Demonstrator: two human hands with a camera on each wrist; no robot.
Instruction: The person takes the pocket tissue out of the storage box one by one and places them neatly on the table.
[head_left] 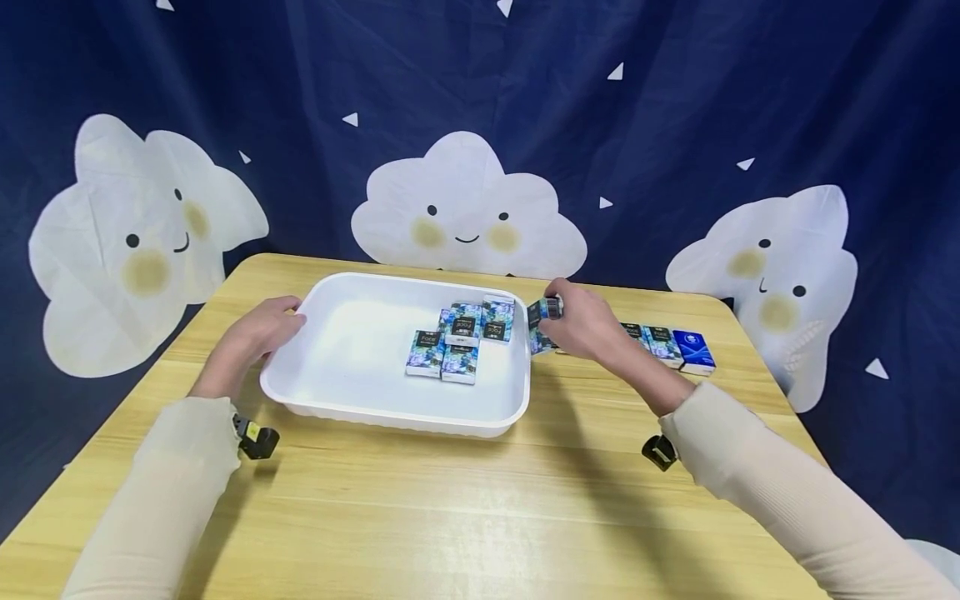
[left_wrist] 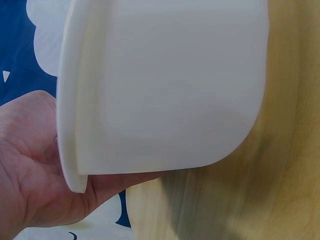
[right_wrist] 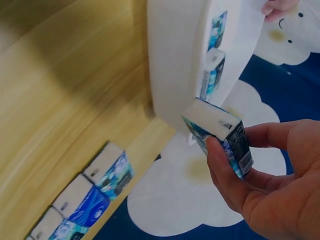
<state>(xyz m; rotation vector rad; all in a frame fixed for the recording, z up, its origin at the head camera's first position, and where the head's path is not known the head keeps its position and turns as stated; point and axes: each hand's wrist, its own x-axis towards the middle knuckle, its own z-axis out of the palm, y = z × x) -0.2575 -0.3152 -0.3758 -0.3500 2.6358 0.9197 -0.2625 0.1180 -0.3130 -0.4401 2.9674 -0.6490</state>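
Note:
A white plastic tray (head_left: 337,354) lies on the wooden table. At its left end my left hand (head_left: 264,329) grips the rim, thumb on top and fingers along the outer wall. My right hand (head_left: 588,323) pinches a small floral tissue pack (right_wrist: 220,125) between thumb and fingers, just beyond the tray's right rim. Inside the tray, toward its right side, sit several similar tissue packs (head_left: 442,354), one of them on top of others. In the left wrist view, the tray's side hides much of the fingers.
To the right of the tray stands a row of tissue packs (head_left: 660,343), partly hidden by my right forearm; a blue pack (head_left: 693,350) is at its right end. A dark blue curtain (head_left: 420,75) with cloud faces hangs behind the table (head_left: 480,517).

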